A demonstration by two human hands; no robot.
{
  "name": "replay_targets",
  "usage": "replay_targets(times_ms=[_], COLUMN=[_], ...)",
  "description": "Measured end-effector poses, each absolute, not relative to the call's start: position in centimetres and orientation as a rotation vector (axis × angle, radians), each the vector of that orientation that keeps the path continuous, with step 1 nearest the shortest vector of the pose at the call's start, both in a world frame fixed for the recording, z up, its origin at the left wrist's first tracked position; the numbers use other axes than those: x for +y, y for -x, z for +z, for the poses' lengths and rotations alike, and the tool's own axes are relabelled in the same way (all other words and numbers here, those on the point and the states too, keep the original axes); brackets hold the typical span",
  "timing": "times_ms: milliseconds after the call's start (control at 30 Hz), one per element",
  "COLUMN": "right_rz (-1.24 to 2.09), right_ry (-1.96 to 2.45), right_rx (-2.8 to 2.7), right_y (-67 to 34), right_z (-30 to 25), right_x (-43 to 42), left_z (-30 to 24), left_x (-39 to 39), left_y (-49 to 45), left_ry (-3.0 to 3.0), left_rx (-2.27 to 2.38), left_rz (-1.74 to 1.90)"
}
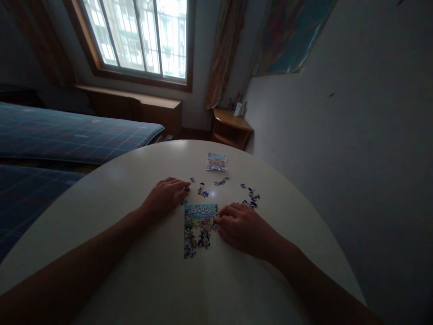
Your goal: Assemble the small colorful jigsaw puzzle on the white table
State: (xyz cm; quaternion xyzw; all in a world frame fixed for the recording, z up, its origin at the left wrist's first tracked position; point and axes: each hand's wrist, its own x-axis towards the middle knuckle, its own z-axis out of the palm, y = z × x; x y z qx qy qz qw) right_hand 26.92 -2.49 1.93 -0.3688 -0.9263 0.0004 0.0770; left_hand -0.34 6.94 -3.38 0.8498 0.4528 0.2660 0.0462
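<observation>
Table, round, white (135, 266): L hand (165, 195) lying flat, holding nothing, by loose dark puzzle pieces (203, 192); R hand (241, 225) touching colourful part-built jigsaw (198, 228), grip unclear.

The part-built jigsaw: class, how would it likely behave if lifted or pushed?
The jigsaw would probably sag and break apart if lifted: it is thin, with ragged gaps at its lower edge. Pushed, it likely slides flat on the smooth table, though edge pieces may shed.
</observation>
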Motion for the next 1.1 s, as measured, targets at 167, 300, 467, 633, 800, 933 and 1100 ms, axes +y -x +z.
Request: replay_targets(times_ms=[167,300,467,633,800,933,1100], right_rz=[0.087,0.100,0.151,0.203,0.219,0.225,0.227], right_ry=[1.084,1.087,1.056,1.058,1.056,1.054,1.039], right_rx=[-2.749,-2.735,-2.711,-2.688,-2.686,-2.691,-2.685], right_y=[-27.1,-27.1,-27.5,-27.7,-27.7,-27.7,-27.8], right_z=[2.0,2.0,2.1,2.5,2.6,2.5,2.4], right_x=[-2.3,-2.3,-2.2,-1.9,-1.9,-1.9,-1.8], left_z=[-3.5,-3.7,-3.9,-4.5,-4.5,-4.3,-4.2], left_x=[7.3,7.6,7.7,8.1,8.3,8.1,7.8], left_y=[0.2,0.5,1.2,1.8,1.7,1.6,1.5], left_ry=[-2.507,-2.477,-2.546,-2.573,-2.558,-2.569,-2.549], left_rx=[1.392,1.312,1.277,1.315,1.272,1.188,1.151], left_rz=[0.807,0.808,0.787,0.811,0.801,0.791,0.807])
